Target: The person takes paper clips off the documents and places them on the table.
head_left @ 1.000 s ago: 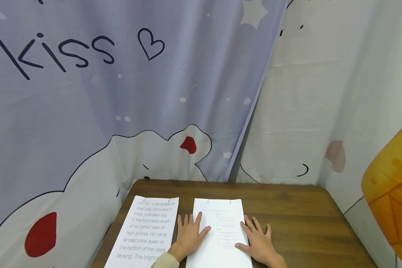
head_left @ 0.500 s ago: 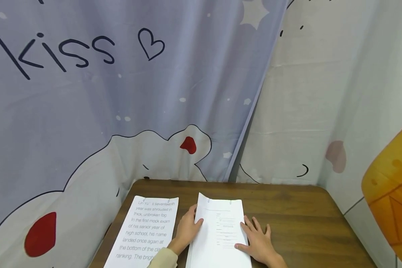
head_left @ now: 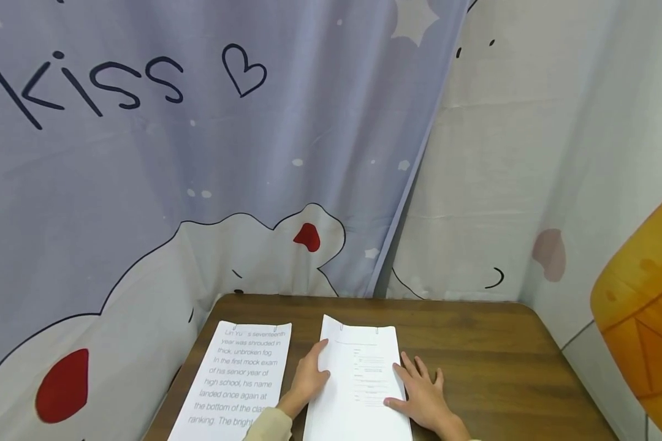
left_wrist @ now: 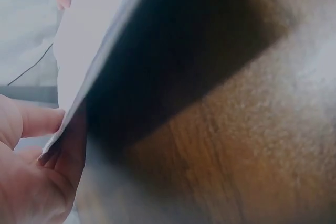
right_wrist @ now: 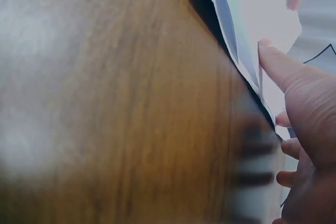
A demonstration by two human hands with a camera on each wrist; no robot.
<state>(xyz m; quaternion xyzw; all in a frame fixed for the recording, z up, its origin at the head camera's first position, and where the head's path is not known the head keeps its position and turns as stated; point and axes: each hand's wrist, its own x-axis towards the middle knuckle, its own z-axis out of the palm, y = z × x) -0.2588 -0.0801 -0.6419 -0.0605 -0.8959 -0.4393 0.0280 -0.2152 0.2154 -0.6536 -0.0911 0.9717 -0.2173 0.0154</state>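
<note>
Papers clipped at top, near far edge of tabletop, left margin pinched in left hand, right margin under thumb of spread right hand, large-print sheets by tabletop's left edge.

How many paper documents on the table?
2. The large-print document lies left on the table; the small-print document is between the left hand and right hand. Others below the frame's edge can't be ruled out.

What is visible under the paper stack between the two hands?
Under the raised left edge of the paper stack, fingers of the left hand and the brown table show, partly in dark shadow. Whatever lies beneath the middle is covered, so I cannot tell.
</note>
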